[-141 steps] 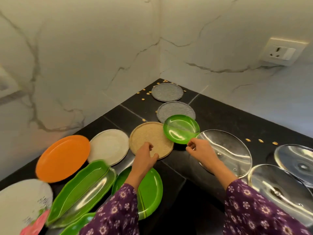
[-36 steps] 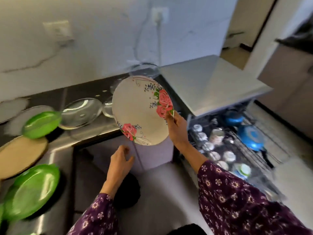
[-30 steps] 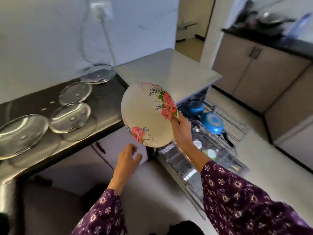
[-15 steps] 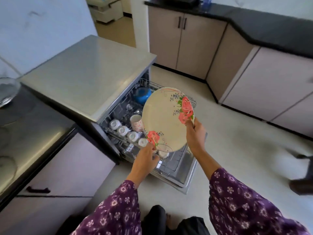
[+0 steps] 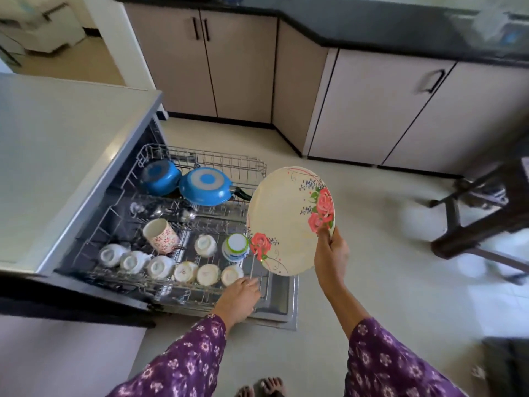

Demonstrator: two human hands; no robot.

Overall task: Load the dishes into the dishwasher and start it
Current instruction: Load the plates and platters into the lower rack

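Observation:
The dishwasher stands open at the left with both racks pulled out. My right hand pinches the lower right rim of a cream plate with red roses, held tilted on edge above the right end of the racks. My left hand is on the front edge of the upper rack, fingers curled over its wire. That rack holds several upturned white cups, a patterned mug and a green-rimmed cup. Two blue pans lie face down in the lower rack.
The lowered dishwasher door juts over the pale floor below the racks. Beige cabinets under a black counter line the far side. Dark wooden furniture legs stand at the right. My bare feet show at the bottom.
I have turned from the counter to the dishwasher. My left hand let go of the plate's lower rim and dropped to the upper rack's front; my right hand alone holds the plate.

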